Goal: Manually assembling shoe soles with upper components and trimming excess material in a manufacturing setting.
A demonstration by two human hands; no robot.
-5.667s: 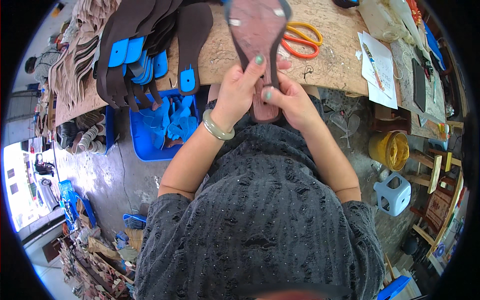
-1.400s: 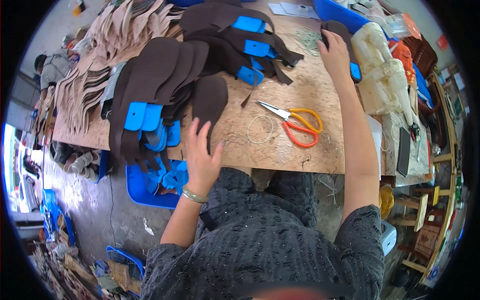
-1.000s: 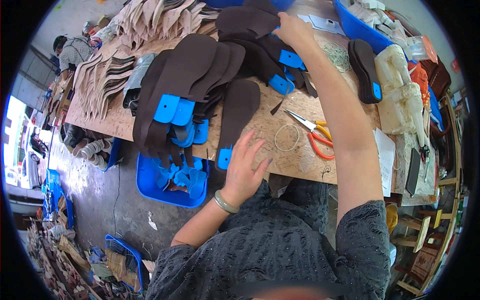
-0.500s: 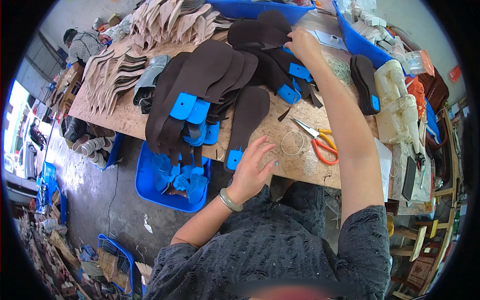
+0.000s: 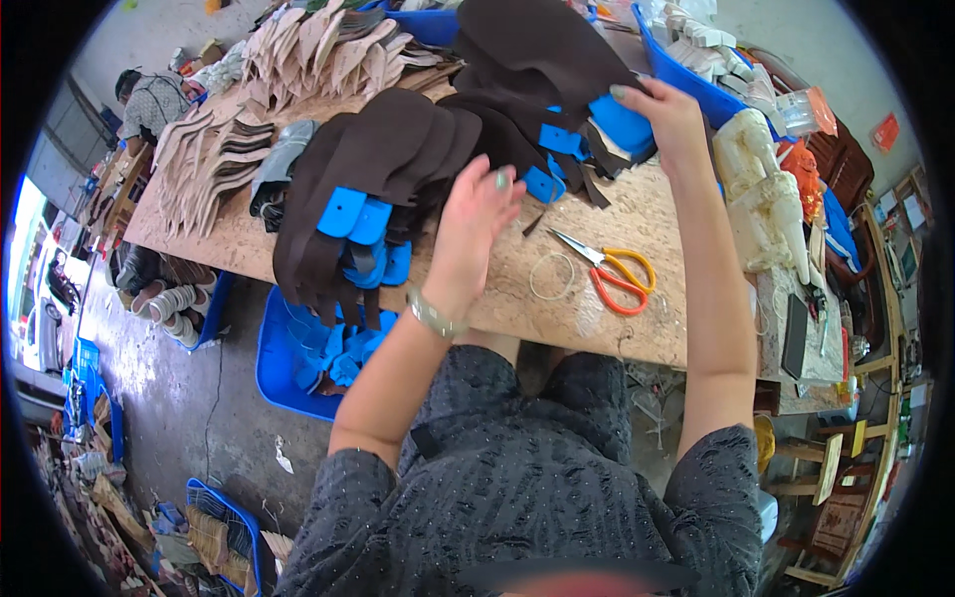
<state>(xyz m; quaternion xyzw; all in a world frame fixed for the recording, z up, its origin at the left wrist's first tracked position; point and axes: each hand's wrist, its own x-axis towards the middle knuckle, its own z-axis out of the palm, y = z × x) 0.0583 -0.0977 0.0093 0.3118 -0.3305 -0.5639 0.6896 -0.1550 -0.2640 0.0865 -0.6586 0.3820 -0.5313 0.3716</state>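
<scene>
The insoles [image 5: 545, 48] are dark brown, their tabs [image 5: 619, 127] blue.

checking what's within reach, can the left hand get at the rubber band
Probably yes: the left hand looks empty and close, and nothing covers the rubber band on the tabletop.

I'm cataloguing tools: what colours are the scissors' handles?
One yellow-orange handle, one red-orange handle; best in head view.

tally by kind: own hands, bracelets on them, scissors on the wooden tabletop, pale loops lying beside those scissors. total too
Own hands: 2 (left hand, right hand)
Bracelets: 1 (pale bracelet, left wrist)
Scissors: 1 pair (scissors, yellow and orange-red handles)
Pale loops: 1 (pale loop)
Total: 5
</scene>
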